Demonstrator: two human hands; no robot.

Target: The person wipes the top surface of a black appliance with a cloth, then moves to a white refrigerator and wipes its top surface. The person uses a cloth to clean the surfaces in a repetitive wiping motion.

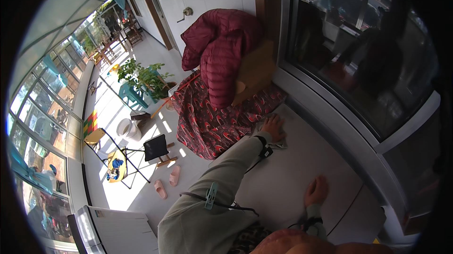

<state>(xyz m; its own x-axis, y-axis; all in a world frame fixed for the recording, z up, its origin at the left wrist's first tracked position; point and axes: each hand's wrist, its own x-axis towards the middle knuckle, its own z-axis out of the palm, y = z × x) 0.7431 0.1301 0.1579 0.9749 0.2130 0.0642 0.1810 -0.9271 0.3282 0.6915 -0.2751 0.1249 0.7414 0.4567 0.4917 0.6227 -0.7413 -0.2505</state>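
Note:
My left hand (273, 128) lies with fingers spread over a crumpled grey cloth (282, 144), pressing it onto a smooth pale surface (279, 176). A dark band with a small device circles that wrist. My right hand (316, 191) is lower and to the right, just over or on the same surface. It looks blurred with fingers partly curled, and nothing shows in it. Beside the left hand spreads a dark fabric (216, 126) with a red pattern. A maroon quilted jacket (226, 52) is heaped above it, partly over a brown board-like object (260, 73).
A metal-framed window (329, 109) borders the surface on the right. To the left are a potted plant (141, 77), a white bucket (128, 130), a black-seated folding stool (155, 148), a yellow folding chair (117, 165) and pink slippers (167, 182). A white appliance-like box (120, 229) stands lower left.

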